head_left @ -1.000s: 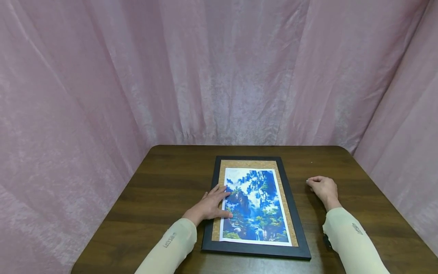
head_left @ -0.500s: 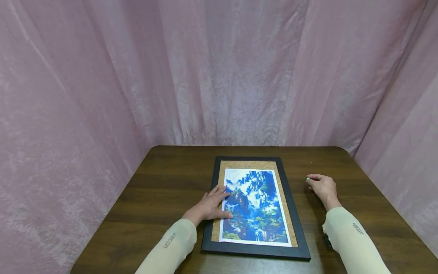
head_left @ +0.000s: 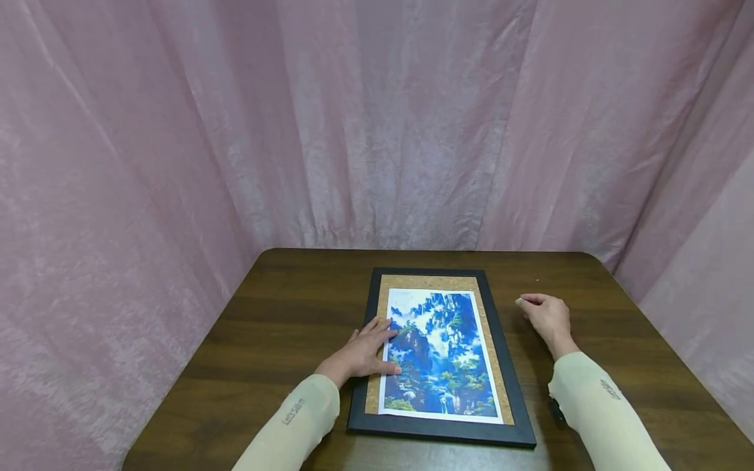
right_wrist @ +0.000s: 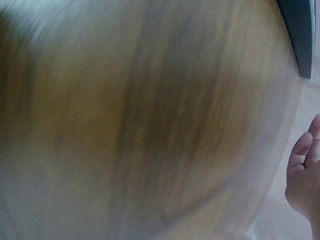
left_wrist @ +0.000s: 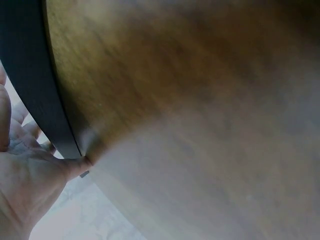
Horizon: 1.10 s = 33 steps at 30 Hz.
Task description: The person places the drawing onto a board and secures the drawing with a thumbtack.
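Note:
A blue landscape print (head_left: 438, 353) with a white border lies on a cork board (head_left: 432, 282) in a black frame (head_left: 442, 428). My left hand (head_left: 362, 350) rests on the print's left edge, fingers spread and thumb apart. The left wrist view catches the palm (left_wrist: 35, 180) beside the black frame edge. To the right of the frame, my right hand (head_left: 548, 317) is over the table, thumb and fingertips together. A tiny pale thing (head_left: 520, 301) shows pinched at the fingertips; its kind is too small to tell.
The dark brown wooden table (head_left: 283, 314) has rounded far corners. On its far right lies a tiny light speck (head_left: 537, 280). Pink velvet curtains (head_left: 377, 131) hang close behind and along both sides.
My right hand has moved slightly left and away from me, nearer the frame, still pinching the tiny pale thing. My left hand and the print have stayed in place.

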Motion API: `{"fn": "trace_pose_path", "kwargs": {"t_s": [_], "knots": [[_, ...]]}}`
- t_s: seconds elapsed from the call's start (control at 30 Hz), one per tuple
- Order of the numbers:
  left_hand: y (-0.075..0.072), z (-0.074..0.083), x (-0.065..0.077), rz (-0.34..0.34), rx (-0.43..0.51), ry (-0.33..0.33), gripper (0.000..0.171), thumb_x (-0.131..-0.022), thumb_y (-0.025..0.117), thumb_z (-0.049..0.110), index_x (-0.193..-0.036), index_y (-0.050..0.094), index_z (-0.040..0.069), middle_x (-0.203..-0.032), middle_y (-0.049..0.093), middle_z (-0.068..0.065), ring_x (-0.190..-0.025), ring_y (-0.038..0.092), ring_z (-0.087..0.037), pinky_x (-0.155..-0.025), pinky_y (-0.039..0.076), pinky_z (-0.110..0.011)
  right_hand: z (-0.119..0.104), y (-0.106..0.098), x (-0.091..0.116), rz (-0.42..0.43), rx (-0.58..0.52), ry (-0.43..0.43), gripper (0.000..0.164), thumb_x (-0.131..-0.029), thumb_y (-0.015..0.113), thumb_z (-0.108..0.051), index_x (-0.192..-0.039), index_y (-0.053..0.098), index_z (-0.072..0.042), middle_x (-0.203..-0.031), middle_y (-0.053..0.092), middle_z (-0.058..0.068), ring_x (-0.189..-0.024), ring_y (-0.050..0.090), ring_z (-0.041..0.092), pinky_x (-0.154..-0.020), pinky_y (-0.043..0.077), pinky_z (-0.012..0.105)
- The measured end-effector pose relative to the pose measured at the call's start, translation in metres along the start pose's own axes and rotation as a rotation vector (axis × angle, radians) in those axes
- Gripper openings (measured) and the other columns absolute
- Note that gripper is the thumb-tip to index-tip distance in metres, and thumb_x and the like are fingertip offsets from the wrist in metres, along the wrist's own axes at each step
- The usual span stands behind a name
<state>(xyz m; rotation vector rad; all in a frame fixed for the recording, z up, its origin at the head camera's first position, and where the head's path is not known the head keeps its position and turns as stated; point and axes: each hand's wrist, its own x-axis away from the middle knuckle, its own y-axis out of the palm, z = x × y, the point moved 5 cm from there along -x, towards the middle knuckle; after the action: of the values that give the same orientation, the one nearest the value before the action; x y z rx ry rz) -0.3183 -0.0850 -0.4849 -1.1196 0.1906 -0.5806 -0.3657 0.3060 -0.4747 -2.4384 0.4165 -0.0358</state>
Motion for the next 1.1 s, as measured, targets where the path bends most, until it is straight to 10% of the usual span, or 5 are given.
{"fn": "trace_pose_path", "kwargs": {"t_s": [0.43,0.7,0.83,1.1], "knots": [[0.0,0.0,0.001,-0.002,-0.001,0.014,0.084,-0.073,0.057,0.065,-0.141,0.033,0.022,-0.151,0.012,0.001,-0.137,-0.002,-0.023,-0.103,0.007,-0.058,-0.035,0.034,-0.002,-0.062,-0.065,-0.043,0.036,-0.085,0.059,-0.045,-0.106,0.065,-0.016,-0.1,0.063,0.008,-0.084,0.058,0.024,-0.067,0.047,0.034],[0.0,0.0,0.001,-0.002,-0.001,0.008,0.084,-0.073,0.057,0.065,-0.141,0.033,0.022,-0.151,0.012,0.001,-0.137,-0.002,-0.023,-0.103,0.007,-0.058,0.0,0.086,-0.05,0.018,-0.012,-0.147,0.036,-0.082,0.058,-0.05,-0.103,0.067,-0.022,-0.093,0.063,-0.001,-0.078,0.058,0.016,-0.066,0.05,0.035],[0.0,0.0,0.001,-0.007,-0.005,0.004,0.084,-0.073,0.056,0.066,-0.142,0.032,0.023,-0.151,0.011,0.001,-0.137,-0.003,-0.022,-0.103,0.007,-0.057,-0.035,0.083,-0.03,-0.063,-0.07,-0.122,0.034,-0.084,0.062,-0.041,-0.105,0.067,-0.015,-0.1,0.063,0.006,-0.083,0.057,0.021,-0.059,0.051,0.036],[-0.001,0.001,0.001,-0.005,-0.019,-0.001,0.084,-0.073,0.056,0.066,-0.141,0.032,0.023,-0.151,0.011,0.002,-0.137,-0.002,-0.022,-0.103,0.008,-0.058,-0.081,0.085,-0.003,-0.174,-0.109,-0.081,0.029,-0.087,0.061,-0.031,-0.109,0.065,-0.012,-0.108,0.06,0.007,-0.098,0.053,0.025,-0.087,0.043,0.042]]}}
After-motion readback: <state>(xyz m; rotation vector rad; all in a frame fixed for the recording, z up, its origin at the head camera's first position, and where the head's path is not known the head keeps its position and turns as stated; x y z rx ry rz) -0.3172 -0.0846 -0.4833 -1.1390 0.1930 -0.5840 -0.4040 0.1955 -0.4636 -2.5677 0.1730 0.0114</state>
